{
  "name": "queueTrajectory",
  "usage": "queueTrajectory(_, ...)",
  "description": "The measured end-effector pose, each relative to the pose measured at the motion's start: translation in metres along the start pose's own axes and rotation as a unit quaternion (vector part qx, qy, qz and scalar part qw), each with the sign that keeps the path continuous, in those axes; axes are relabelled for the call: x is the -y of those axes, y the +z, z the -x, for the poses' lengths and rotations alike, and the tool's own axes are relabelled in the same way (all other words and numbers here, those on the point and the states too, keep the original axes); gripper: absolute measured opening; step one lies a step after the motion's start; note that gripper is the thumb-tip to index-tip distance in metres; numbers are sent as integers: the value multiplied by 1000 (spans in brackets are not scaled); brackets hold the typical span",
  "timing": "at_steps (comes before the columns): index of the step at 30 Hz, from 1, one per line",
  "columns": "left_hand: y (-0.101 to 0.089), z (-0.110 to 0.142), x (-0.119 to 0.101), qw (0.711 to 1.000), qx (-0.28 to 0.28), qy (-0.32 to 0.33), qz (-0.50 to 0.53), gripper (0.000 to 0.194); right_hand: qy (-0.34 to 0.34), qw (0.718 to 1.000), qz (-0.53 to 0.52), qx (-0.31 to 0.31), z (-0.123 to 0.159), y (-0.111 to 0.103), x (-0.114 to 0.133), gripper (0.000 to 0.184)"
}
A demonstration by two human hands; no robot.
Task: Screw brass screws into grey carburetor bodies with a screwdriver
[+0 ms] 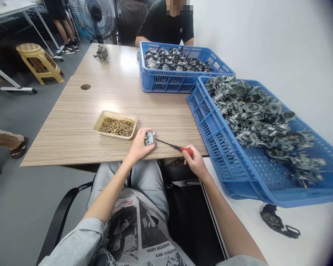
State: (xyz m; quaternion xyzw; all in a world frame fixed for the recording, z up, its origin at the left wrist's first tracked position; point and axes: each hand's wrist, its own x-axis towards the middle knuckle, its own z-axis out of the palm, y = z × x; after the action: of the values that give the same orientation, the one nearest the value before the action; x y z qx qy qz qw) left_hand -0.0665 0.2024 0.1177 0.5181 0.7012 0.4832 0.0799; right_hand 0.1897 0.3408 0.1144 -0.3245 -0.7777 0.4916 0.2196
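Both arms reach forward from the body, bare from the grey sleeves to the wrists. The left forearm goes up and slightly right, and the left hand [138, 147] lies palm down with the fingers curled closed around a small part, the thumb on its near side. The right forearm comes in from the lower right and points up and left. The right hand [194, 161] is closed in a loose fist around a thin handle, with the knuckles facing up.
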Motion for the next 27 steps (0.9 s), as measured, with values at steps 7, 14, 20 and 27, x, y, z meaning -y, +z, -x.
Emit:
queueTrajectory(7,0,0,1,1000,-4,6,2,45,0,1000,-3,-2,0,0,0,43)
queueTrajectory(14,-1,0,0,1000,-2,5,5,44,-3,1000,1,-2,0,0,-3,43)
queueTrajectory(20,0,0,-1,1000,-2,1,2,44,-5,1000,11,-3,0,0,-3,44)
queueTrajectory(27,0,0,1,1000,-4,6,4,44,-4,1000,9,-4,0,0,0,43)
